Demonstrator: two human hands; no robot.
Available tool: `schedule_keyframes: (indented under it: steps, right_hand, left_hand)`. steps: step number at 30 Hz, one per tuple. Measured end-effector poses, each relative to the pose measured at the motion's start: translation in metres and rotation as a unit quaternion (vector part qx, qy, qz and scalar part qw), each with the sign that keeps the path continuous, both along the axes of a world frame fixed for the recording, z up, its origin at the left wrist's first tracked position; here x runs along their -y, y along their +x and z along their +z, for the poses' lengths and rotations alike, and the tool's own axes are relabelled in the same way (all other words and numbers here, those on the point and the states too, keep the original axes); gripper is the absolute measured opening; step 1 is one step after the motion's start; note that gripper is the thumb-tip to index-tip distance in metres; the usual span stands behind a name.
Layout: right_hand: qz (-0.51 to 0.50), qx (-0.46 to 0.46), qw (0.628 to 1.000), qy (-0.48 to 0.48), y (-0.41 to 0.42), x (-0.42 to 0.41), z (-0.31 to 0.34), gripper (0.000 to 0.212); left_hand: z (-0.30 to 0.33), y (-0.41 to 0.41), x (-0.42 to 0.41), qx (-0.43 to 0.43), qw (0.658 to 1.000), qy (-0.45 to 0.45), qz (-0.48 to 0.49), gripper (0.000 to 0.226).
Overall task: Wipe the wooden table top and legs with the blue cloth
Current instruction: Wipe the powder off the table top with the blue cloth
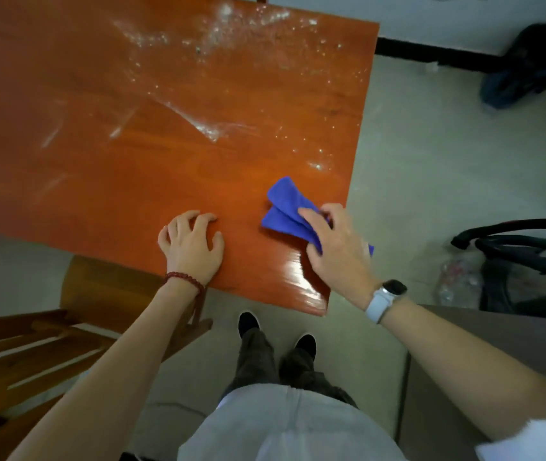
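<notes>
- One blue cloth was held bunched in the right hand, near the table corner.
- Left hand was rested on the tabletop, fingers bent, nothing gripped.
- White smears were seen farther back.

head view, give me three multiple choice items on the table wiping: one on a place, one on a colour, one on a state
1. Where is the blue cloth on the wooden table?
A. far left corner
B. near right corner
C. on the floor

2. What colour is the watch strap?
A. white
B. green
C. red

3. What is the left hand doing?
A. gripping the cloth
B. lifted off the table
C. resting on the table, holding nothing

Answers: 1 B, the cloth lies by the near right corner under the right hand. 2 A, the strap is white. 3 C, the fingers touch bare wood.
</notes>
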State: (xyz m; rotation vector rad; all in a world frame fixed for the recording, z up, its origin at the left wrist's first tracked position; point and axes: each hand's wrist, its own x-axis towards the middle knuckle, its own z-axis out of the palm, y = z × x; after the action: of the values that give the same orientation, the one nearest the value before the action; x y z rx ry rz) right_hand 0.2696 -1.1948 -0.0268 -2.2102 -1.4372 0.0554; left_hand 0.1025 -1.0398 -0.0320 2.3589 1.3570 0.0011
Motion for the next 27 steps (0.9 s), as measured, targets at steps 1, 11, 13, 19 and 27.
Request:
schedule_keyframes:
  steps: [1,11,13,19,27]
  right_hand:
    - [0.025,0.022,0.999,0.002,-0.005,-0.008,-0.003,0.045]
    - [0.090,0.101,0.991,-0.021,0.058,-0.107,-0.035,0.033]
    - [-0.021,0.120,0.992,-0.038,0.109,-0.137,-0.038,0.032]
    - [-0.357,-0.006,0.934,-0.009,0.203,-0.160,-0.007,0.038]
    - [0.243,0.181,0.948,-0.095,0.165,-0.158,-0.025,0.048]
  left_hand:
    - [0.000,0.006,-0.008,0.013,1.000,-0.003,0.007,0.032]
    - [-0.003,0.082,-0.116,0.065,0.998,0.011,-0.022,0.032]
    - [-0.001,0.105,-0.133,0.061,0.998,0.010,-0.033,0.034]
    - [0.008,0.176,-0.170,0.020,0.993,-0.001,-0.115,0.044]
    - [-0.010,0.234,-0.214,-0.033,0.992,-0.002,-0.120,0.050]
